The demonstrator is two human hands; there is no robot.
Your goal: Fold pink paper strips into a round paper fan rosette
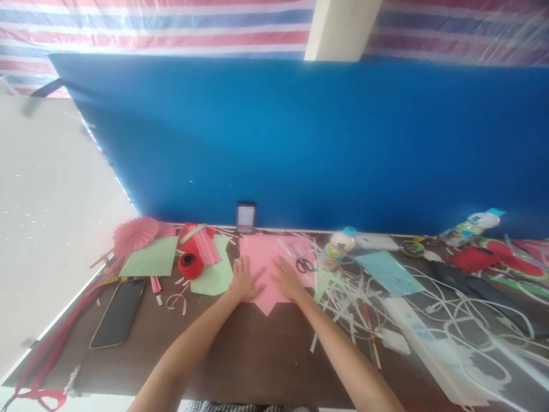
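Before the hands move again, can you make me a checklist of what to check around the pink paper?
1. Left hand resting on the pink paper: ok, spread on its left side.
2. Right hand resting on it too: ok, spread on its right side.
3. Scissors off the paper: not ok, their dark handles lie on it just beside the right hand.
4. Scissor blades closed: cannot tell, they're too blurry.
5. Paper scraps kept well away: not ok, a messy pile sits right by the paper's right side.
6. Red roll off the pink paper: ok, it's apart, to the left.
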